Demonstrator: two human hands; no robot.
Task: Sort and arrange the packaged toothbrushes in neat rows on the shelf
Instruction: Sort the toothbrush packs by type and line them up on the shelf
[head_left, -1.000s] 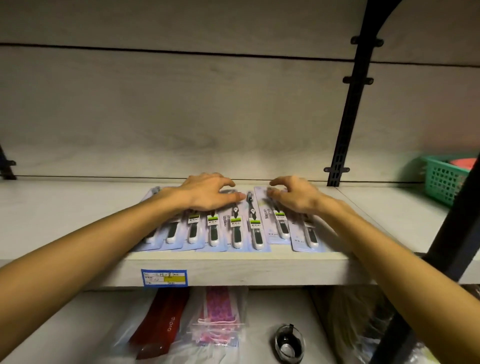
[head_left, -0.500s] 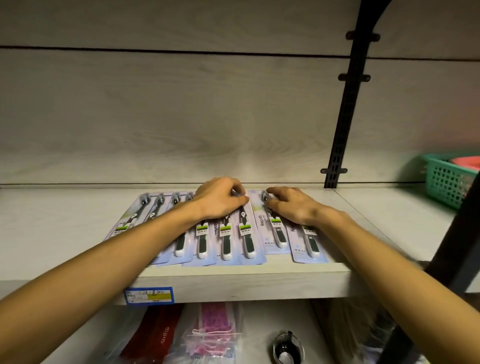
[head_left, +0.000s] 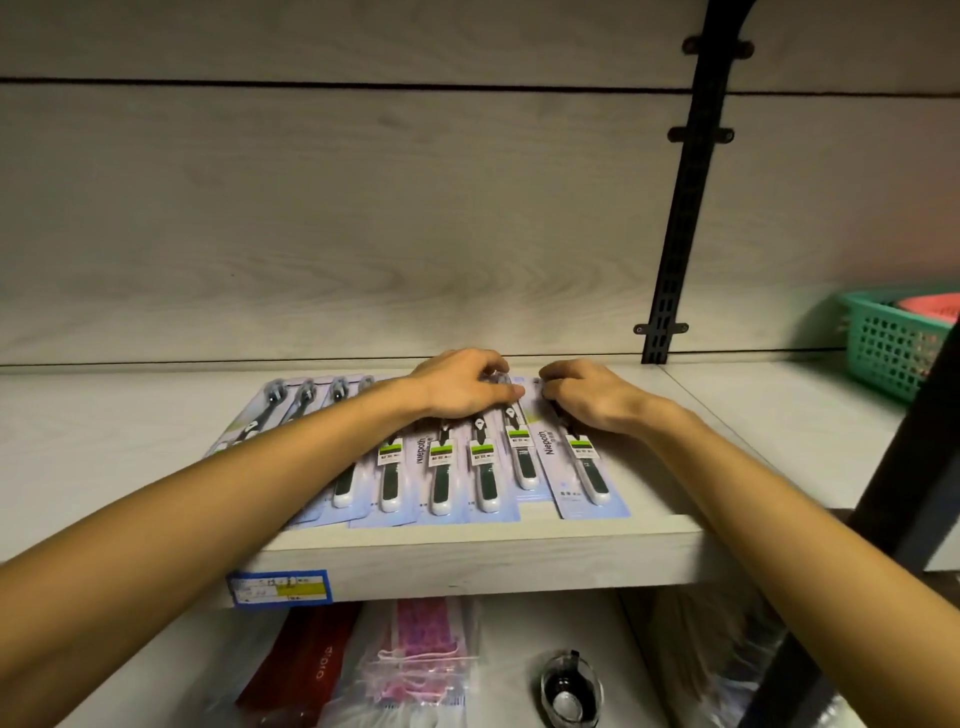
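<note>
Several packaged toothbrushes (head_left: 488, 467), dark brushes on pale blue cards, lie side by side in an overlapping row on the pale wood shelf (head_left: 467, 561). My left hand (head_left: 462, 387) rests on the head ends of the middle packs, with its fingers curled over the top of one pack and its thumb against it. My right hand (head_left: 592, 397) lies on the rightmost pack (head_left: 587, 467), its bent fingers at that pack's top edge. My left forearm hides the lower halves of the leftmost packs.
A blue and yellow price label (head_left: 280, 587) sticks to the shelf's front edge. A black slotted upright (head_left: 680, 208) runs up the back wall. A green basket (head_left: 893, 343) stands at the far right. Below lie red (head_left: 306, 665) and pink packs (head_left: 421, 654) and a small dark round container (head_left: 569, 691).
Both hands have shifted toward the packs' head ends and closer together. The two right-hand packs have slid left, closing the gap to the row.
</note>
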